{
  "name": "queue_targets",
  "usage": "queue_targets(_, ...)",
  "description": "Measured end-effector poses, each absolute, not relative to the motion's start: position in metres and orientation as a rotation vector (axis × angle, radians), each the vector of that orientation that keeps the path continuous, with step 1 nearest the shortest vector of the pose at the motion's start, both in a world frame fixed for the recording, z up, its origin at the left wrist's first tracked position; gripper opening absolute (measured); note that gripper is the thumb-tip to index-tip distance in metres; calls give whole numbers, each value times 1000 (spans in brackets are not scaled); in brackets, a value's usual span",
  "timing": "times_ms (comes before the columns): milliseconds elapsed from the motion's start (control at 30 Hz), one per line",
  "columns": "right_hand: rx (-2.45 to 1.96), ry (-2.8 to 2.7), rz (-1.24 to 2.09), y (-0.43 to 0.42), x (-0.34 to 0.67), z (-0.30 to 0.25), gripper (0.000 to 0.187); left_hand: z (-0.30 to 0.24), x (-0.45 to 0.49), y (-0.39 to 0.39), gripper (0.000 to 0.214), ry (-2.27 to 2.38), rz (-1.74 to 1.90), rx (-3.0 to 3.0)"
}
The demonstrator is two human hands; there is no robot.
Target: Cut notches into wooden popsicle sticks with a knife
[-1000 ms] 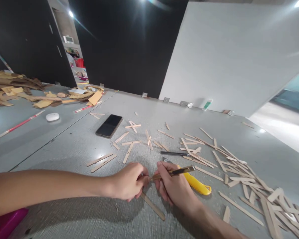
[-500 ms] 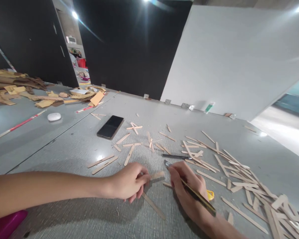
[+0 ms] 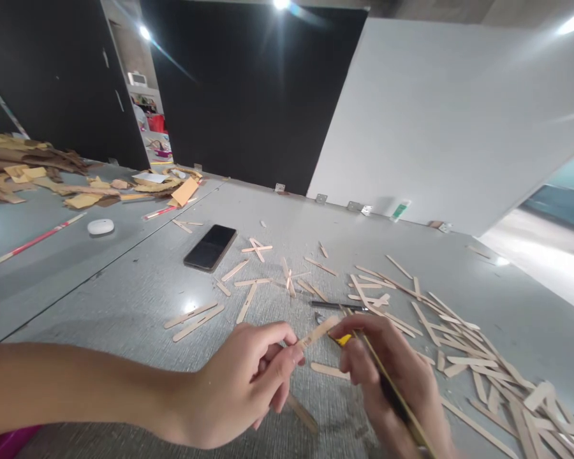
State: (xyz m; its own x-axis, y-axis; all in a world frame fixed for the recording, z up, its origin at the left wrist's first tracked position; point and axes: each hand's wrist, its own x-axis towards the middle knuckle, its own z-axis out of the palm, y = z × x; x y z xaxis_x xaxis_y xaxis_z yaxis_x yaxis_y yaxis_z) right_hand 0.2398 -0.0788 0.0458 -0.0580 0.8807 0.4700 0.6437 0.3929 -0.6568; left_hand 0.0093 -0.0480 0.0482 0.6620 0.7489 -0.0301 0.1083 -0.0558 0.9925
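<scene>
The left hand [image 3: 249, 382] has its grip closed on a wooden stick [image 3: 318, 332], just above the surface [image 3: 124, 299]. The right hand [image 3: 392, 376] clasps a pencil-like tool [image 3: 396, 398] beside it. Many cut sticks [image 3: 459, 344] lie to the right; this one looks unfinished.

Lower centre of the frame: left hand [image 3: 242, 382] and right hand [image 3: 392, 376] close together over the bench [image 3: 124, 299], a stick [image 3: 317, 333] held between them, a pencil [image 3: 392, 395] in the right. Just behind, a pen [image 3: 337, 306]; further back and left, a phone [image 3: 210, 247]. Right of the hands, scattered sticks [image 3: 459, 344]. Upper left, cardboard scraps [image 3: 38, 172], a small case [image 3: 100, 226] before them.
</scene>
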Motion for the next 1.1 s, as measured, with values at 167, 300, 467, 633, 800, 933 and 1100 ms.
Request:
queue_targets(167, -1251, -1514, 550, -83, 235, 52, 17, 43, 9, -44, 32, 747, 488, 1503)
queue_targets(300, -1397, -1512, 714, -76, 233, 35, 26, 32, 9, -35, 26, 799, 250, 1460)
queue_targets(467, -1489, -1382, 757, -60, 243, 21, 30, 26, 12, -22, 24, 883, 74, 1429)
queue_targets(633, -1500, -1465, 972, -67, 237, 22, 33, 27, 16, -18, 29, 900, 45, 1435)
queue_targets(800, -1461, -1510, 1066, -76, 223, 20, 41, 26, 17, -20, 29, 900, 73, 1474)
queue_targets(933, -1421, -1533, 1110, -75, 222, 19, 34, 26, 17, -21, 29, 886, 74, 1485)
queue_targets(1100, -1422, -1496, 925, -77, 221, 20, 34, 27, 17, -19, 28, 901, 73, 1467)
